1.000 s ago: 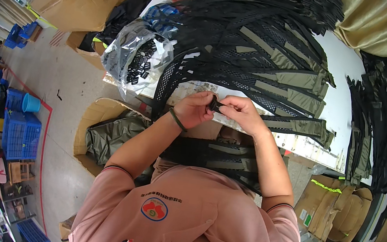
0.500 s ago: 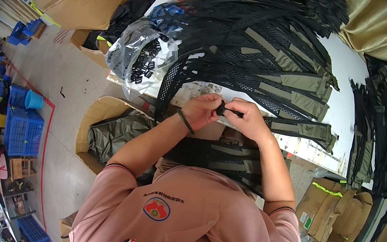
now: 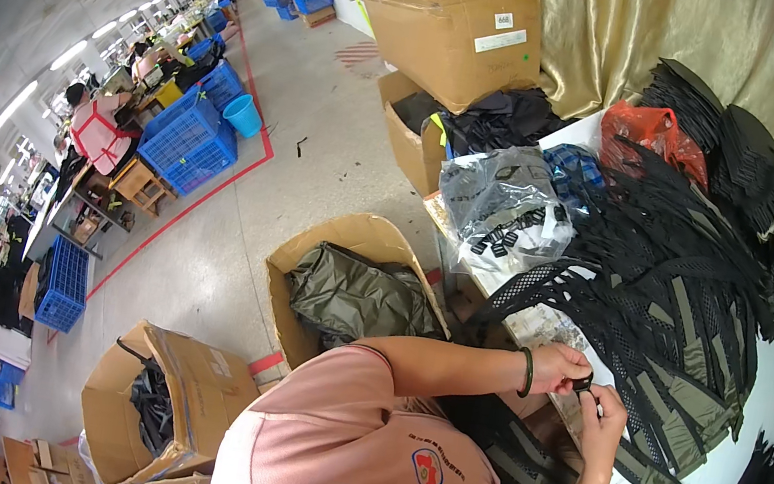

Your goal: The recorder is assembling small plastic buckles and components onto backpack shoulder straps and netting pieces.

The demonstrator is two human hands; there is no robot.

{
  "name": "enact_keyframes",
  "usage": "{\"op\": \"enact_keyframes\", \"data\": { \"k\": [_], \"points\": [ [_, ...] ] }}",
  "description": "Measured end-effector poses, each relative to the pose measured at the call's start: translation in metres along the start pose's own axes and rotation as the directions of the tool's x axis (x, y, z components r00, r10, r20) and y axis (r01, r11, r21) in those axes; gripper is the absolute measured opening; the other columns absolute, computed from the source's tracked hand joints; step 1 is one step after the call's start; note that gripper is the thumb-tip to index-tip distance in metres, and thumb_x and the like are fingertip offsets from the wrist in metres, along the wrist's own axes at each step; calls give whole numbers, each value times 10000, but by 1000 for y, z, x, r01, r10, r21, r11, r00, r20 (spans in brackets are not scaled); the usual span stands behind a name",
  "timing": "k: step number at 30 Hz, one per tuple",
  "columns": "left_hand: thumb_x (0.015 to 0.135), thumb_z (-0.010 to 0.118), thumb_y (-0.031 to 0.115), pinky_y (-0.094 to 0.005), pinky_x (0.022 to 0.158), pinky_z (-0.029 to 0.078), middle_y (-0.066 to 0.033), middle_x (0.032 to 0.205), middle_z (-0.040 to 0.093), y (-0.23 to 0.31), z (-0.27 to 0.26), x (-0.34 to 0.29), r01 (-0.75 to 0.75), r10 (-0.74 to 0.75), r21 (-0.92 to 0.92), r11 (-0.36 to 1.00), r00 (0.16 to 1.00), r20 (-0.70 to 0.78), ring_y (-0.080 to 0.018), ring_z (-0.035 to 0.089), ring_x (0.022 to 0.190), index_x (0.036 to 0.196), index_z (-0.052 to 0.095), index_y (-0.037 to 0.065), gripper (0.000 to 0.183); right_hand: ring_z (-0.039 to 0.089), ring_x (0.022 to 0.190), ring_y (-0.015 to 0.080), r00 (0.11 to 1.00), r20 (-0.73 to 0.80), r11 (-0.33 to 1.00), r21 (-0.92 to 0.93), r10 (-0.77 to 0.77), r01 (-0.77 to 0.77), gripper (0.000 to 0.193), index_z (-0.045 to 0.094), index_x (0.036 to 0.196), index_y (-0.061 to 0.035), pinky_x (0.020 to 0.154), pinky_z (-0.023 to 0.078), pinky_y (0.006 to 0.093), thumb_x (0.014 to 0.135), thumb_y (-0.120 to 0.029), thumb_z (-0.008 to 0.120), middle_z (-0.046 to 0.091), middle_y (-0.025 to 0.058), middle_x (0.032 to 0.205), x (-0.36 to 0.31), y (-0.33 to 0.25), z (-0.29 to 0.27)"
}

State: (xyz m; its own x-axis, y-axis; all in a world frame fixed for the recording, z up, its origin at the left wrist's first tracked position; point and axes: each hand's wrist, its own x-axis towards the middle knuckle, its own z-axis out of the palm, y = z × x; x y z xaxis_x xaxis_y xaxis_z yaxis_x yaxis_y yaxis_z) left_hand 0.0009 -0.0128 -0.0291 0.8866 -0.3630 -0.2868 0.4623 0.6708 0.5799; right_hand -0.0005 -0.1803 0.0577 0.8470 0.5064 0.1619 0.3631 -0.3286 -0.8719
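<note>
1. Your left hand pinches a small black buckle-like piece in its fingers; best keep it steady.
2. That piece sits between both hands, by the tabletop's near edge.
3. Your right hand's fingers curl beside it, their grip unclear; small, straight movements should help.

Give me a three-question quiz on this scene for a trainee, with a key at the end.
1. Which of the person's wrists wears a dark band?
2. True or false: in the picture, the clear plastic bag lies left of the red bag.
3. Fill in: the left hand and right hand meet at a small ____ piece.

Key: 1. Left. 2. True. 3. Black.
</note>
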Motion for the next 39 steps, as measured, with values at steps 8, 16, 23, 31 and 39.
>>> {"op": "enact_keyframes", "data": {
  "k": [8, 16, 23, 31, 39],
  "points": [
    [895, 607, 163, -250, 525, 411, -6, 764, 556, -6, -5, 9, 40, -40, 19, 999, 999, 13, -108, 484, 570, 904, 592, 61, 103, 511, 631, 121, 992, -42, 961, 256, 119, -104, 135, 600, 881, 27, 593, 413, 253, 754, 71, 610, 554, 46, 674, -3, 14, 0],
    [881, 610, 155, -258, 519, 407, -11, 757, 571, -3, 5, 6, 50, -53, 59, 997, 997, 55, -114, 490, 559, 921, 598, 50, 113, 469, 663, 63, 997, -40, 989, 132, 70, -64, 217, 607, 972, 2, 624, 392, 203, 764, 60, 636, 503, -23, 687, -5, 7, -4],
    [899, 601, 183, -227, 540, 386, 5, 775, 564, -1, 9, 6, 162, -133, -163, 973, 976, 173, -103, 493, 616, 920, 585, 83, 104, 495, 681, 40, 973, -192, 911, 411, 128, -38, 191, 605, 982, 9, 632, 402, 176, 798, 57, 628, 549, -17, 724, -5, -5, 10],
    [912, 587, 198, -240, 523, 389, 6, 712, 513, 5, 19, 1, 135, -123, -138, 981, 988, 91, -105, 451, 561, 884, 561, 89, 116, 509, 645, 45, 959, -229, 933, 352, 167, -79, 88, 591, 908, -3, 586, 428, 180, 831, 18, 627, 578, -5, 752, -12, 18, 11],
    [916, 578, 197, -236, 526, 399, -5, 737, 570, -4, 28, 0, 1, 11, -65, 998, 984, 180, -107, 508, 573, 907, 585, 93, 104, 491, 643, 59, 959, -15, 722, 662, 281, -202, 53, 555, 859, -26, 589, 426, 190, 866, -48, 603, 543, -17, 738, -13, 16, 5]
  ]
}}
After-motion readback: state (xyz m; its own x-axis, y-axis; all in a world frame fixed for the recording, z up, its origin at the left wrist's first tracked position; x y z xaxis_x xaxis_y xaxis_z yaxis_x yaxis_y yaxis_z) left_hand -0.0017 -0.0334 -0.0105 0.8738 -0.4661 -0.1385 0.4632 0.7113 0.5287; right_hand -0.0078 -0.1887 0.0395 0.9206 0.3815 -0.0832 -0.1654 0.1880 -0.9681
